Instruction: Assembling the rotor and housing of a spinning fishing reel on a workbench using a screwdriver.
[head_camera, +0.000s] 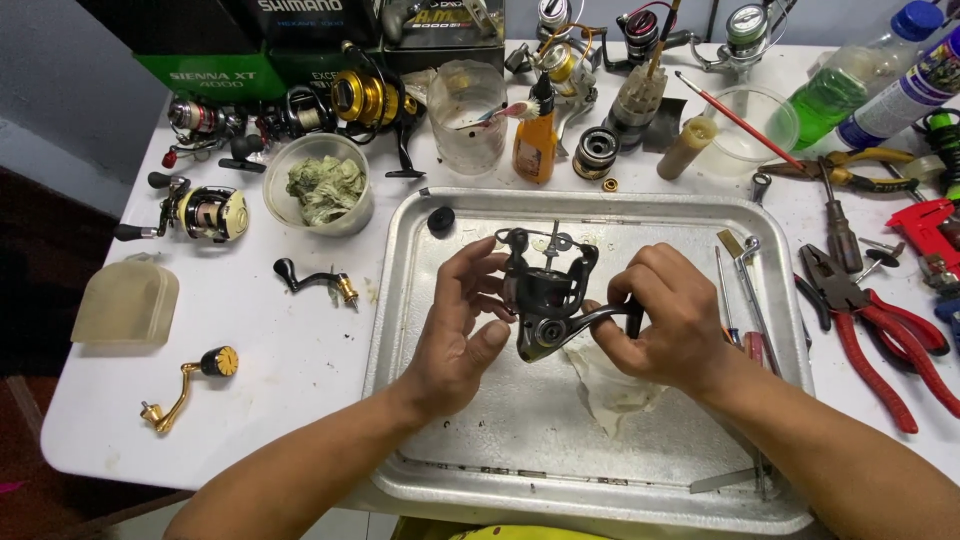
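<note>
White tabletop, crowded with fishing reels, jars, bottles and pliers, carries a metal tray (420, 300) at its centre. In the head view, I hold a dark fishing reel body (545, 295) above the tray, over a crumpled cloth (610, 385). My left hand (455, 330) is curled around the reel's left side, thumb pressed on the lower housing. My right hand (665, 320) is closed on the crank handle (600, 320), fingers pinching its knob end. To do this step well, I judge the left grip should stay firm so the body cannot twist while the right hand works the handle, and the work should stay over the tray to catch small parts. The reel's long axis runs roughly vertical in the picture, rotor end pointing away from me toward a black cap (441, 219); the handle juts right.
</note>
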